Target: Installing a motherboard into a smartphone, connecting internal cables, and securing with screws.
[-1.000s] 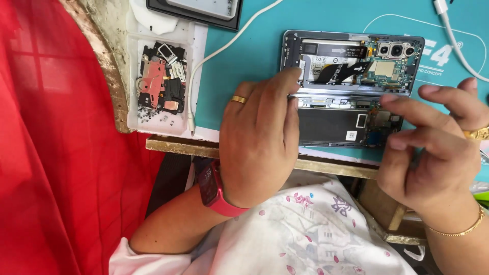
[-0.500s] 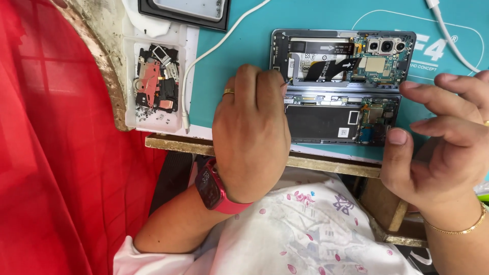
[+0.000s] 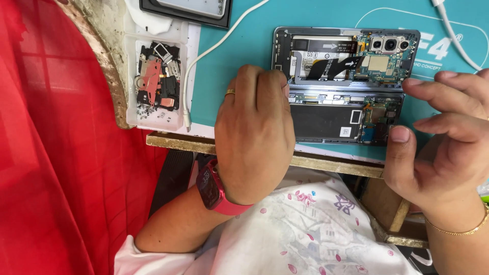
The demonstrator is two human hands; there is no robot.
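An opened foldable phone [image 3: 336,119] with its back covers off lies on a teal work mat [image 3: 239,56], showing batteries, flex cables and camera modules. My left hand [image 3: 254,137], with a gold ring and a red wrist watch, covers the phone's left side. Its fingers curl down onto the edge near the hinge, and the fingertips are hidden. My right hand [image 3: 443,147] is at the phone's right end. Its thumb touches the lower right corner, while the fingers are spread above the mat and hold nothing.
A clear plastic tray [image 3: 155,119] of small phone parts and screws stands left of the mat. A white cable [image 3: 214,43] runs across the mat's left part, another [image 3: 458,35] at the top right. A dark screen panel [image 3: 186,10] lies at the top. Red cloth [image 3: 56,153] hangs on the left.
My left hand's fingers have pulled back from the hinge strip and curled at the phone's left edge. My right hand has drawn off the phone's right side, leaving only the thumb on it.
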